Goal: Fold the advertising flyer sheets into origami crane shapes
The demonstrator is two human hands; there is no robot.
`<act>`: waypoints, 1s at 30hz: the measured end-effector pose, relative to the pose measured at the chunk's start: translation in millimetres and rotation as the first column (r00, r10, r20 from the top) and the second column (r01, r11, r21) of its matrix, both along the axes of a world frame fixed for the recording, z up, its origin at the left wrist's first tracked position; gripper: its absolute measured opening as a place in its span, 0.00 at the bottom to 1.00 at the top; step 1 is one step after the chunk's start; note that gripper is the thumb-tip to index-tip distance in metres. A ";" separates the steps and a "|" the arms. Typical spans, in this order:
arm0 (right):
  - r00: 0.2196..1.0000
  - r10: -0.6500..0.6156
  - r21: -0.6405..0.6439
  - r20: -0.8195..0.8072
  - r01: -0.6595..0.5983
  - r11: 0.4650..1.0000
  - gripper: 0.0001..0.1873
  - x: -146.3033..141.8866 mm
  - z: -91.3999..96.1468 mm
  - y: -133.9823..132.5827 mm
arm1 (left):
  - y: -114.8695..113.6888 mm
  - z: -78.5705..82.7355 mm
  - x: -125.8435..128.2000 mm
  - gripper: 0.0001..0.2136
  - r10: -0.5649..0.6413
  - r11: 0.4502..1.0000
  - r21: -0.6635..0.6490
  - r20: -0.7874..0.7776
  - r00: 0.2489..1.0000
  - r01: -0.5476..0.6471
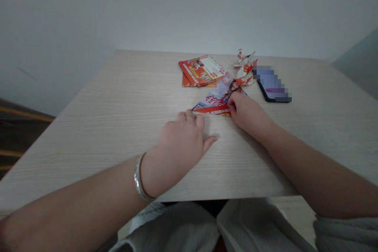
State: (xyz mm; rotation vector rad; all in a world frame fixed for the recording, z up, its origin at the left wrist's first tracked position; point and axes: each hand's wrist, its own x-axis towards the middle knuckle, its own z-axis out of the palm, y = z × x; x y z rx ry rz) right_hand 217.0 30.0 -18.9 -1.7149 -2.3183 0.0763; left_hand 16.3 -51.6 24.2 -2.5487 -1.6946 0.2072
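Note:
A folded printed flyer [217, 96], red, white and purple, lies on the pale wooden table [118, 126]. My right hand [246, 112] is closed with its fingertips pressed on the flyer's near right corner. My left hand [183, 138] rests on the table with fingers curled and thumb out, its knuckles touching the flyer's near left tip. A silver bangle [138, 181] circles my left wrist.
A small stack of red and orange flyers [202, 71] lies behind the folded one. Folded paper shapes [244, 67] sit to its right. A dark phone [273, 86] lies at the right. The table stands against a plain white wall.

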 end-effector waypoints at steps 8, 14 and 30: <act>0.997 0.044 0.038 -0.063 -0.042 0.998 0.09 3.4 -5.5 5.7 | 2.7 0.2 6.0 0.16 0.024 1.000 0.004 -0.002 1.000 -0.024; 0.990 0.062 0.108 -0.125 -0.049 0.993 0.07 2.0 -7.8 8.2 | 7.8 -10.7 3.0 0.17 -0.152 0.972 0.183 0.028 0.988 0.145; 0.978 -0.064 0.046 -0.196 0.074 0.996 0.01 0.3 5.2 2.2 | 27.5 -26.2 -4.0 0.25 -0.449 0.885 0.179 0.082 0.890 0.431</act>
